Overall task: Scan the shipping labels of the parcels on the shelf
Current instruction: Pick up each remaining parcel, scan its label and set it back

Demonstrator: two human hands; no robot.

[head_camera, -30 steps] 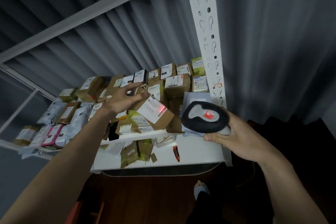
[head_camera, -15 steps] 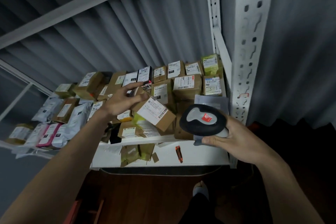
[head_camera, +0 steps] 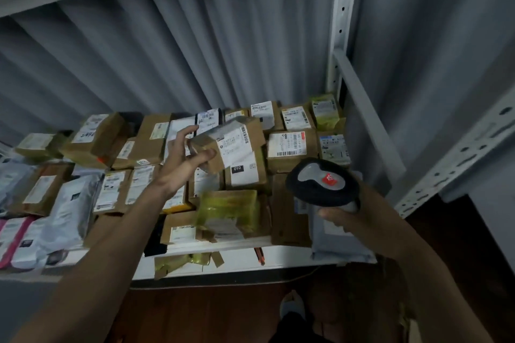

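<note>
Left hand (head_camera: 181, 159) grasps a taped cardboard parcel (head_camera: 223, 145); right hand (head_camera: 348, 214) clasps the rounded black-and-grey plastic scanner (head_camera: 320, 184).

We see matt brown cardboard on the small box (head_camera: 223, 145), with a smooth white paper label (head_camera: 237, 142). The scanner (head_camera: 323, 184) looks like matt black and grey plastic. A parcel (head_camera: 228, 209) is wrapped in glossy yellow-green film. The shelf frame (head_camera: 459, 153) is matt painted metal; the curtain (head_camera: 167, 50) is cloth.

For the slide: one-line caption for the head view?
Left hand lifts a cardboard parcel off the shelf; right hand holds the barcode scanner.
</note>
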